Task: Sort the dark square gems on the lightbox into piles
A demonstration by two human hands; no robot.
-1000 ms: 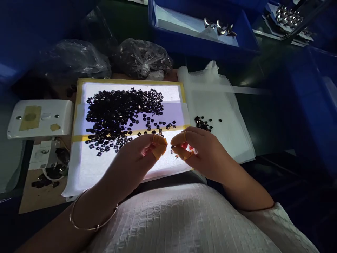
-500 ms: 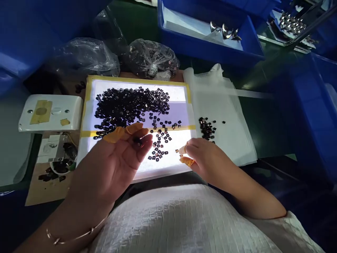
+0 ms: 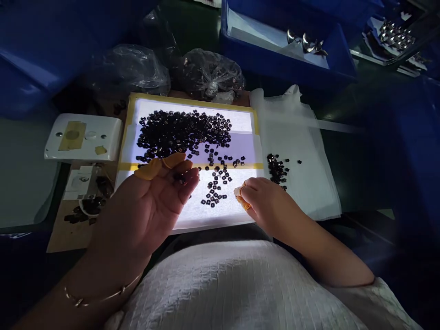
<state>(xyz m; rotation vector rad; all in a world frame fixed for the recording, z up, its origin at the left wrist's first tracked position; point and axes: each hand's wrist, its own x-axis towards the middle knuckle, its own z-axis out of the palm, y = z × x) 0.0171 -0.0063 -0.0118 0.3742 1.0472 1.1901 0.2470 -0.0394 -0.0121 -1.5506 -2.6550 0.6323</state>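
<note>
Palm up over the left front of a lit panel (image 3: 192, 217), my left hand (image 3: 151, 206) has its fingers curled around small dark pieces (image 3: 178, 178). Yellow finger cots cover some of its fingertips. My right hand (image 3: 263, 197) is closed in a pinch at the panel's right edge; whatever is between its fingertips is too small or hidden to make out. Beyond my left hand spreads a dense heap of small dark square pieces (image 3: 178, 130). Loose pieces (image 3: 213, 195), some with cross-shaped marks, lie between my hands.
White sheets (image 3: 309, 183) to the right carry a small pile of dark pieces (image 3: 277, 169). At left are a white switch plate (image 3: 82, 137) and a small cup (image 3: 91, 207) among dark bits. Behind stand clear plastic bags (image 3: 213, 75) and a blue bin (image 3: 292, 62) with shiny metal parts.
The view has shifted, so the panel and surroundings sit further right. My right fingertips have closed together, and the small piece seen beside them is no longer visible. My left hand stays curled.
</note>
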